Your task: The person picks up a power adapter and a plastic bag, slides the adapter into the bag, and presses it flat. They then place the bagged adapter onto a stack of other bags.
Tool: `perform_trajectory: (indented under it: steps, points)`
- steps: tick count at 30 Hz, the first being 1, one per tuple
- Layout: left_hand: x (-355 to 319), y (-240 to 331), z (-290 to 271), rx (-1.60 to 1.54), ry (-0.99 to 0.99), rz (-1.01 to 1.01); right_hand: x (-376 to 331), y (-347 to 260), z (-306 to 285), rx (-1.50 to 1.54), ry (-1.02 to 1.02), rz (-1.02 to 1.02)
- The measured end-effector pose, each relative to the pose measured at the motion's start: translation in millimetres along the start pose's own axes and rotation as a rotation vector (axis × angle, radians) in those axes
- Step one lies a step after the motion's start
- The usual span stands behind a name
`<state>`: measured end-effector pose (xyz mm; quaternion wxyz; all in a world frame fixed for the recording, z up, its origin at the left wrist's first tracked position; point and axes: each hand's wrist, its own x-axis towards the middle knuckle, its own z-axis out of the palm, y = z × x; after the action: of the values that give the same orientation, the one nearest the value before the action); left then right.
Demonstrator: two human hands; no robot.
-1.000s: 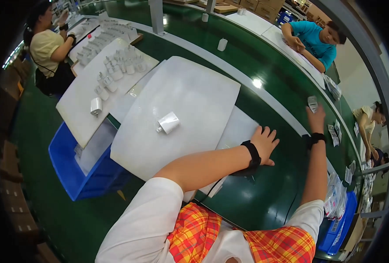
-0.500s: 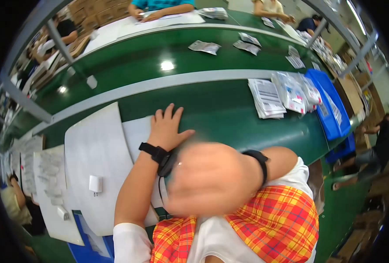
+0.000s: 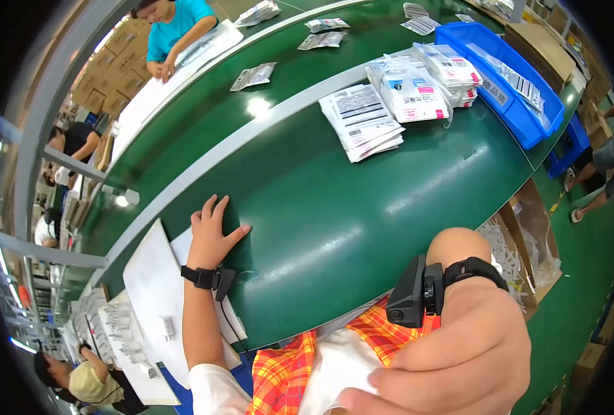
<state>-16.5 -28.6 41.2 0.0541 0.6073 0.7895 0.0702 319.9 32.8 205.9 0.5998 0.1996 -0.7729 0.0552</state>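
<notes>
My left hand [image 3: 213, 238] lies flat on the green tabletop [image 3: 300, 214] with its fingers spread and nothing in it. It rests beside a white sheet [image 3: 182, 242], which its forearm partly covers. Raised close to the camera at the lower right, my right hand [image 3: 466, 346] has loosely bent fingers, apart at their tips. No object shows in it, though its palm is hidden. Each wrist wears a black strap with a small black device. A white plug charger [image 3: 166, 328] sits on a white board [image 3: 151, 287] left of my left forearm.
At the far right of the table are a stack of printed white packets [image 3: 362, 124], bagged packages [image 3: 410, 90] and a blue bin [image 3: 552, 117]. An open carton [image 3: 521, 232] with white pieces stands beyond the right edge. People work across the table and at left.
The view has swung, so the packets and bin appear nearer. My right hand has moved from over my left forearm to the lower right. My left hand stays spread on the table.
</notes>
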Motion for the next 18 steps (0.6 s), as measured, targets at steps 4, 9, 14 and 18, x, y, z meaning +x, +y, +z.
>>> perform_trajectory:
  steps: [4,9,14,18]
  points:
    - [8,9,-16,0.062,-0.1,-0.032,3,9,-31,0.214,-0.19,0.051]
    - [41,35,-38,0.254,-0.462,-0.115,-5,5,-22,0.386,-0.121,0.379]
    - [97,113,-1,0.088,0.004,0.418,-10,9,-25,-0.073,-0.174,0.141]
    - [129,188,28,-0.076,0.301,0.56,2,27,-31,-0.183,-0.225,-0.114]
